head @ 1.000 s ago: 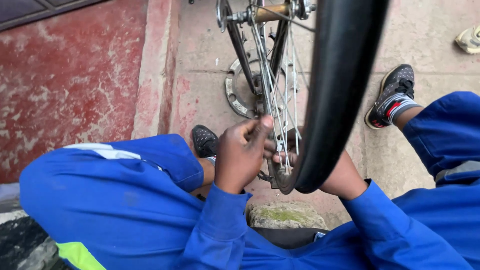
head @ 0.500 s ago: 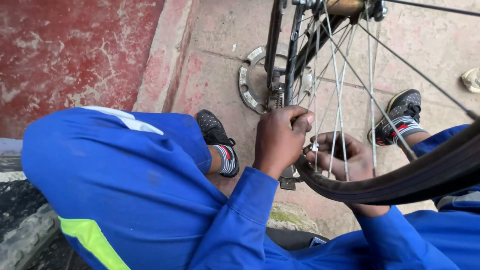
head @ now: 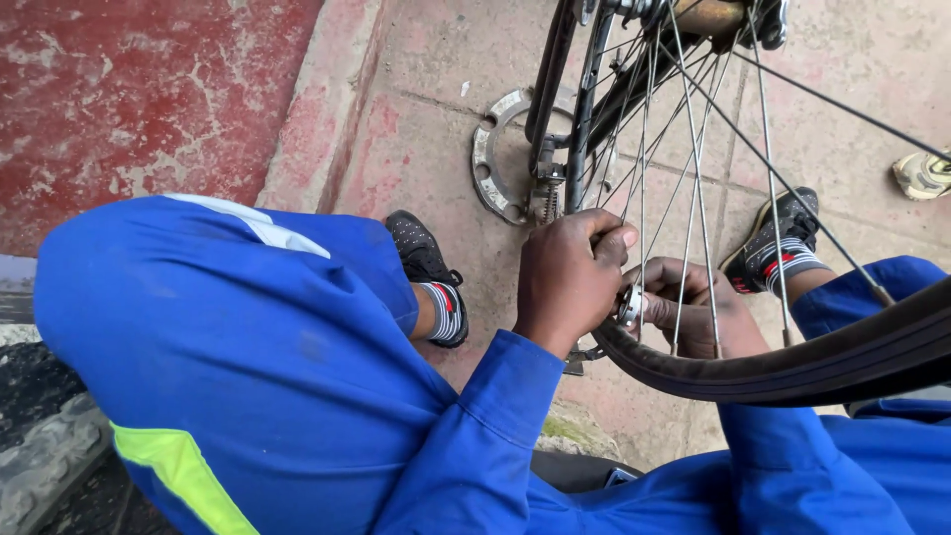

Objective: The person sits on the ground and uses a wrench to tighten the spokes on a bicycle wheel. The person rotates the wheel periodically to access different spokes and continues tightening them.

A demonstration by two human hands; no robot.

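Observation:
A bicycle wheel with thin metal spokes (head: pixel 693 149) and a black tyre (head: pixel 792 362) stands in front of me, between my knees in blue overalls. My left hand (head: pixel 570 277) is closed around the black frame tube (head: pixel 584 119) near the wheel's rim, thumb on top. My right hand (head: pixel 693 312) sits behind the spokes, its fingers curled on a small silver metal part (head: pixel 630 305) at the rim. The hub (head: pixel 708 18) shows at the top edge.
A round metal ring with holes (head: pixel 490 159) lies on the concrete floor beside the frame. My shoes (head: pixel 431 267) (head: pixel 773 238) rest on the floor. A red painted raised slab (head: pixel 149 89) fills the left. Another person's pale shoe (head: pixel 921 173) is at the right edge.
The view has shifted and the tyre now crosses low at the right instead of upright in the middle. Both hands stay at the same spot on the wheel.

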